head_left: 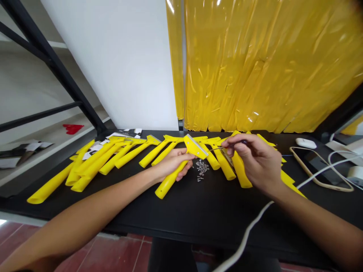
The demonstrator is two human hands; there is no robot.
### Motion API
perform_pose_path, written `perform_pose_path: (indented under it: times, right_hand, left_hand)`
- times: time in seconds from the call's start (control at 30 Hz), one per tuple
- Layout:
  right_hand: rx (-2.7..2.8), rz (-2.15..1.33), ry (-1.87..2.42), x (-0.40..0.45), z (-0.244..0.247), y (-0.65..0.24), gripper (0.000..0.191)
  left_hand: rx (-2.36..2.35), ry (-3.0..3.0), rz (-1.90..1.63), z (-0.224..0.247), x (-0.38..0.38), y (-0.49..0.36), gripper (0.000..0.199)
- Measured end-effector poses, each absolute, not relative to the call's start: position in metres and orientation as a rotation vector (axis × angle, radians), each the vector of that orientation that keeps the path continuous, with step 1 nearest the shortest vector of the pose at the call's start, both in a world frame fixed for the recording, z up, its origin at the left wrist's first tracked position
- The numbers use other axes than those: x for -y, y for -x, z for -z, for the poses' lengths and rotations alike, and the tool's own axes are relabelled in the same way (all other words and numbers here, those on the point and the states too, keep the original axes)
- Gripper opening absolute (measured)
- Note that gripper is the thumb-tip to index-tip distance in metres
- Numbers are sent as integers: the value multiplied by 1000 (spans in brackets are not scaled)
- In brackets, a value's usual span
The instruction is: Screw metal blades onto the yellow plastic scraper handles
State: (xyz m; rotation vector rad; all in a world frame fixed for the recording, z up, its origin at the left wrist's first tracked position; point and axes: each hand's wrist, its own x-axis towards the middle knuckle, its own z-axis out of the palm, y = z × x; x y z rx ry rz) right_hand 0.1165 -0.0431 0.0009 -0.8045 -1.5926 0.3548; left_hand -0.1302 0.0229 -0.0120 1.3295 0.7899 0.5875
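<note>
the yellow plastic scraper (169, 182) is held just above the middle of the table, its flat head with a metal edge (195, 146) angled toward one o'clock. the left hand (172, 164) is closed round the scraper's handle, gripping it just below the head. the right hand (255, 160) is pinched shut on the dark grip of a slim screwdriver (240, 143), whose thin shaft points toward the head at nine o'clock; whether its tip sits in a screw is too small to tell. a shaft this thin could slip under uneven pressure and skid across the head toward the left hand. the loose screws (200, 170) at six o'clock from the head could scatter if a wrist brushes them on the black table (198, 211). more yellow scrapers (93, 166) lie at nine o'clock, overlapping and easily nudged. a white cable (244, 230) runs toward four o'clock beneath the right forearm, where it could snag and drag the phone (317, 166) at three o'clock.
</note>
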Motion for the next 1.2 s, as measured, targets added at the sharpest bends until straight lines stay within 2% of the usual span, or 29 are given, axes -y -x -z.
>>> perform_pose_path:
  times: [0.23,0.37,0.43,0.6,0.67,0.77,0.87,1.03,1.2]
  right_hand:
    - [1705,-380,829,43,15,-113,14]
    - [1639,-287,764,43,12,-112,14]
    - [1568,-233,722,43,6,-112,15]
    - [1388,-81,656,42,-12,-116,14]
    - [1337,-55,651,43,-15,-115,14]
    - [1359,-101,656,43,-12,-112,14]
    - [1489,-193,672,44,-1,-110,15]
    - [1722,-281,822,43,16,-111,14]
    - [1778,-282,866,42,19,-111,14]
  left_hand:
    - [-763,-1275,-582,19,-27,130,24]
    - [-751,-1166,-523,6,-28,134,44]
    - [-728,-1203,-591,-6,-28,139,41]
    - [-874,-1955,-909,-23,-26,151,32]
    - [-970,-2296,-997,-18,-27,153,39]
    - [-1114,-2572,-922,-1,-28,151,56]
    - [-1243,-2719,-720,16,-27,148,61]
    - [-1336,-2789,-514,22,-23,143,54]
    - [-1310,-2841,-543,20,-23,144,38]
